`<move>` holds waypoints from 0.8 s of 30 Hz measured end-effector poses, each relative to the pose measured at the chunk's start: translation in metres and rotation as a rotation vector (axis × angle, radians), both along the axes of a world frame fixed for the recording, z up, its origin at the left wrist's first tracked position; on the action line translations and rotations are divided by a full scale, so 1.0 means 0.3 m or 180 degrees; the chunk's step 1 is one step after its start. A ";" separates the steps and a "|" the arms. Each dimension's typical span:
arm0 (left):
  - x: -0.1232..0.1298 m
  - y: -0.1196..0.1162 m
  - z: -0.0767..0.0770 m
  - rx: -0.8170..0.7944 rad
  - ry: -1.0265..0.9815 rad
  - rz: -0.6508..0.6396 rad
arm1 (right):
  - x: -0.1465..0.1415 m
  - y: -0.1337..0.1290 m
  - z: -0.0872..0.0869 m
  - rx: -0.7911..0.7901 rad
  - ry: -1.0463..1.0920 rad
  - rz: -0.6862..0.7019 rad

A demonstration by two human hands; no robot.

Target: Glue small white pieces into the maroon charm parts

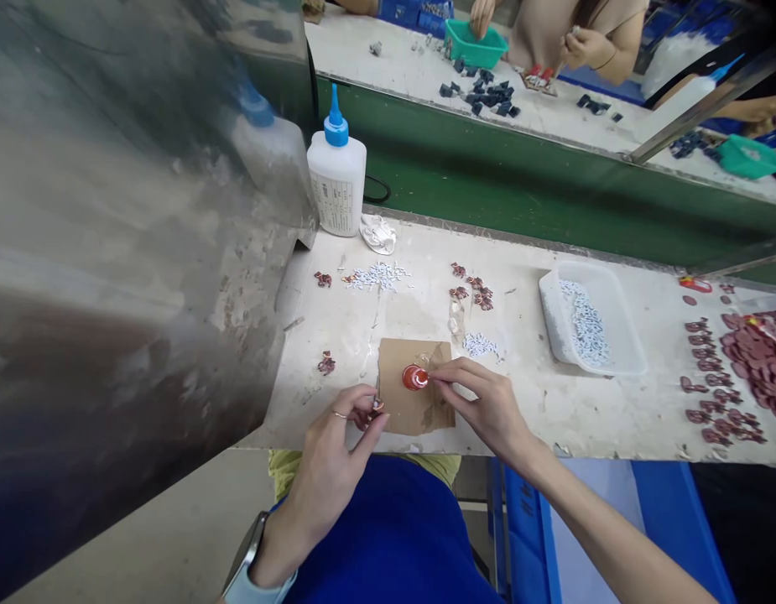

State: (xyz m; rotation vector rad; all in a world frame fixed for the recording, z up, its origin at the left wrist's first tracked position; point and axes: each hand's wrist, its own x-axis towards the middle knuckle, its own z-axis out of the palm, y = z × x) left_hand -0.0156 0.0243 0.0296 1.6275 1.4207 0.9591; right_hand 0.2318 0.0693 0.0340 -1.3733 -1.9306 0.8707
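The left hand (338,440) pinches a brown figurine (377,406), likely light, stiff, best edge-held; whether the right hand (489,406) grips anything beside the red cup (414,377) is unclear.

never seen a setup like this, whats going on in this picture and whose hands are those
There's no machine here: these are a person's bare hands, seen from a camera worn on their head, looking forward and down. The left hand holds a small brown piece between its fingers. The right hand has its fingertips at the edge of a small red cup on cardboard; whether they grip something thin is too small to tell. On the white table lie tiny pale bits, a plastic tub holding more, a blue-capped bottle and, at right, reddish-brown discs. Beyond the green partition, another person's hand is visible.
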 end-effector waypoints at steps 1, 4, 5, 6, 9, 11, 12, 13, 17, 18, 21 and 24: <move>-0.001 -0.001 0.004 -0.0005 0.0023 -0.0039 | -0.002 0.002 0.001 0.0049 -0.0015 0.0032; -0.004 -0.001 0.014 0.0036 0.0066 -0.0233 | -0.005 0.005 0.002 0.0146 -0.0050 0.0099; -0.005 0.000 0.015 0.0057 0.0073 -0.0260 | -0.006 0.005 0.002 0.0165 -0.0053 0.0110; -0.005 0.001 0.015 0.0083 0.0074 -0.0261 | -0.006 0.005 0.003 0.0179 -0.0049 0.0108; -0.003 0.003 0.007 0.0277 0.0038 -0.0236 | -0.008 -0.001 0.007 0.0197 0.0005 0.0018; 0.001 0.006 0.001 0.0506 0.0022 -0.0258 | -0.013 -0.007 0.015 0.0176 0.0065 -0.0094; 0.004 0.008 0.000 0.0631 0.0036 -0.0247 | -0.017 -0.011 0.022 0.0157 0.0100 -0.0151; 0.008 0.010 0.002 0.0734 0.0069 -0.0220 | -0.022 -0.016 0.030 0.0137 0.0128 -0.0199; 0.029 0.018 0.032 0.0866 0.0107 -0.0137 | -0.052 -0.039 0.079 -0.0153 0.0553 -0.0358; 0.034 0.019 0.041 0.0852 0.0064 -0.0164 | -0.060 -0.045 0.093 -0.0237 0.0721 -0.0385; 0.048 0.022 0.061 0.0788 -0.0065 -0.0239 | -0.077 -0.064 0.125 -0.0320 0.1051 -0.0357; 0.054 0.022 0.066 0.0744 -0.0168 -0.0282 | -0.088 -0.076 0.139 -0.0300 0.1114 -0.0133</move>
